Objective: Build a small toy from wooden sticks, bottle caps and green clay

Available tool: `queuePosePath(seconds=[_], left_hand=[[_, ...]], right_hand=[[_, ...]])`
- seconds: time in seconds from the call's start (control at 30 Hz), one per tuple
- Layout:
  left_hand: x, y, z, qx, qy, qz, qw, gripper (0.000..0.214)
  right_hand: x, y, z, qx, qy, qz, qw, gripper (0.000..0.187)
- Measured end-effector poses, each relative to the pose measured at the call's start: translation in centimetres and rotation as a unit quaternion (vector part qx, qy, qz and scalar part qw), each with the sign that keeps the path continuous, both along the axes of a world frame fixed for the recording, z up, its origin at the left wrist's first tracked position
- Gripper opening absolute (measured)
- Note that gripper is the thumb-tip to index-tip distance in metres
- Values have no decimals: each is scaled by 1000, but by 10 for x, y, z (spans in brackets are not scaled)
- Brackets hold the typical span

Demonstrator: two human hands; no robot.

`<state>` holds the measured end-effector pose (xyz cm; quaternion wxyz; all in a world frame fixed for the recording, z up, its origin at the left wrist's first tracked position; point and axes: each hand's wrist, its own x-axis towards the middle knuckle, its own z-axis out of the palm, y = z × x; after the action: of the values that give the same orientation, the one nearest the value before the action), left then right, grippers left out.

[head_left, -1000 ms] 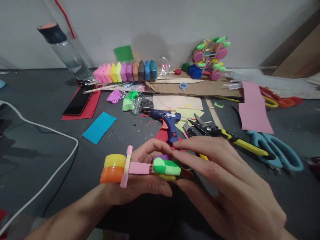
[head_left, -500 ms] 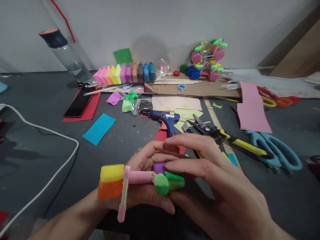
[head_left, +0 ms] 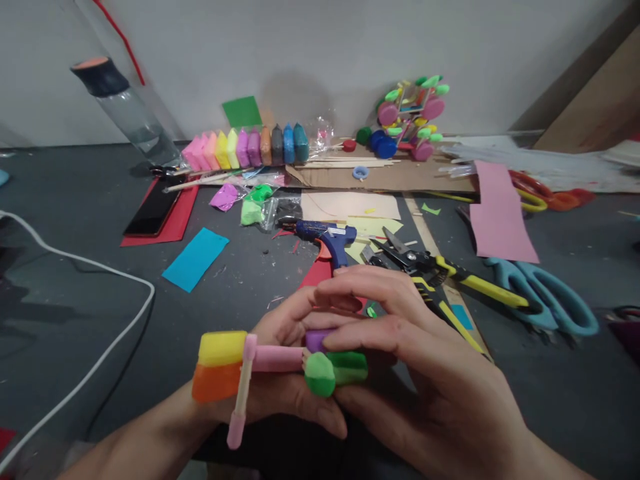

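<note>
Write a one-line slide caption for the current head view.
Left hand and right hand handle a multicoloured model at a dark table, near a blue glue gun.

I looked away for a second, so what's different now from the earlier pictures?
The craft piece has tilted in the hands: its pink-tipped stick and green part sit lower in view. The right hand has shifted left, its fingers farther over the left hand. Nothing was visibly let go. The glue gun, blue card and bottle stayed put.
</note>
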<state>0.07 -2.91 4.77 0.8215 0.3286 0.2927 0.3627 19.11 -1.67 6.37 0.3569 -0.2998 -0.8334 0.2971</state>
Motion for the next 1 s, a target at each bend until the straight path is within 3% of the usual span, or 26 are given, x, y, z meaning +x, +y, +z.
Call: queuePosePath(seconds=[0.4,0.6,0.7,0.8,0.9,0.97,1.0], left_hand=[[4,0,-12,48,-147,38,987,61],[10,-2,-21,41,-129,35,990,61],[13,-2,-25,42,-88,42,994,53],[20,-1,-25,41,-40,37,998,51],[24,-2,-22,42,79,103,991,28],[22,-3,-21,113,208,180,955,17],[19,-3,-20,190,269,225,917,14]], right_hand=[[3,4,-9,-25,-4,-31,999,42],[-6,4,-12,13,13,-60,998,29],[-7,4,-13,35,27,-100,994,26],[-6,7,-16,49,33,-182,981,24],[-4,12,-21,63,-7,-249,966,23],[-3,15,-22,71,-41,-264,961,23],[-3,15,-23,78,-52,-266,959,22]])
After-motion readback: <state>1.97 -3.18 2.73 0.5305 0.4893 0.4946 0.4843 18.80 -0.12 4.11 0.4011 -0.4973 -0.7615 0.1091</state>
